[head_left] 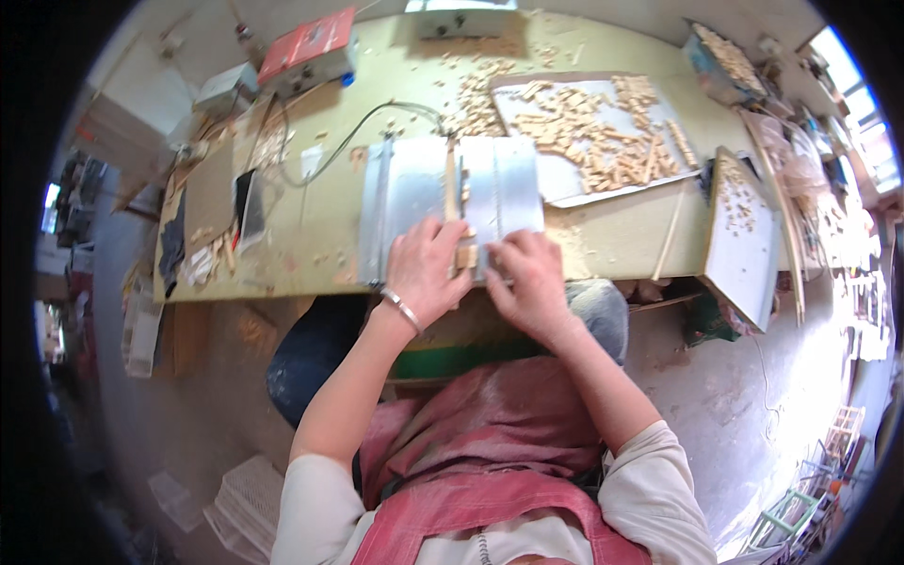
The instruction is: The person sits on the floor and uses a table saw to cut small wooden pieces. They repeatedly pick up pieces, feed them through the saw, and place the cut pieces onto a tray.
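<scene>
A silvery metal plate with grooves lies at the near edge of the table. A narrow wooden strip runs along its middle. Beside the strip, small wooden blocks sit in a row near the front edge. My left hand bends over the plate, fingertips on the strip's near end, thumb and fingers closed about the nearest block. Just to the right, my right hand has its fingers curled in a pinch over the plate's front edge. Whatever its fingertips hold is hidden.
Many loose wooden pieces cover a white board on the right. Behind the plate, a cable loops toward a red-topped box. A tilted tray hangs at the table's right end; a filled bin stands far right.
</scene>
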Available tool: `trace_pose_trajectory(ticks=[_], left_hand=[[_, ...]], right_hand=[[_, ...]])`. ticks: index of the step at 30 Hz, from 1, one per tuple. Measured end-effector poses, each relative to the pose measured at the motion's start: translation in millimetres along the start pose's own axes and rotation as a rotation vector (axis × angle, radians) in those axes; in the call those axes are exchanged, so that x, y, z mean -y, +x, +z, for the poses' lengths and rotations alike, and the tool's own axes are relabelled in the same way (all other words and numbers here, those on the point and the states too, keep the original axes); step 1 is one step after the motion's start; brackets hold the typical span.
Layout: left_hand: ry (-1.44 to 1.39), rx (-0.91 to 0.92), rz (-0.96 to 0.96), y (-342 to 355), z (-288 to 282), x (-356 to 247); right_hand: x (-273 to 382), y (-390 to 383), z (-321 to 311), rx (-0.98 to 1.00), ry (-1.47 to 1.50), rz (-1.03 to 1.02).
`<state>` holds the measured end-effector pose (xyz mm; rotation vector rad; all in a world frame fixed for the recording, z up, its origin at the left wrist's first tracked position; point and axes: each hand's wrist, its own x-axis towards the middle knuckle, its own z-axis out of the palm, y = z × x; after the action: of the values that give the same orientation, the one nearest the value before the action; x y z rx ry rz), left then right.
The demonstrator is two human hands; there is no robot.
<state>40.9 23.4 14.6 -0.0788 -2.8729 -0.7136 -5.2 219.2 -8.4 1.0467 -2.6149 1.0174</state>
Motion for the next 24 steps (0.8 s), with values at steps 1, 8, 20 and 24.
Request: trace_pose_trajectory(ticks=[1,8,20,24], left_hand=[[0.002,0.000,-0.001,-2,1,1],[-0.037,0.014,-0.040,-3,-1,-2],[-0.156,-0.044,-0.048,-3,7,4],[-0.080,-0.058,-0.072,-10,12,8]], right_hand=[[4,0,-6,0.006,0.006,0.003],[-85,8,-43,-0.228,-0.138,0.077],[-210,60,-13,-0.042,-0.330,0.574],[-129,55,-20,-0.088,0.124,0.363]])
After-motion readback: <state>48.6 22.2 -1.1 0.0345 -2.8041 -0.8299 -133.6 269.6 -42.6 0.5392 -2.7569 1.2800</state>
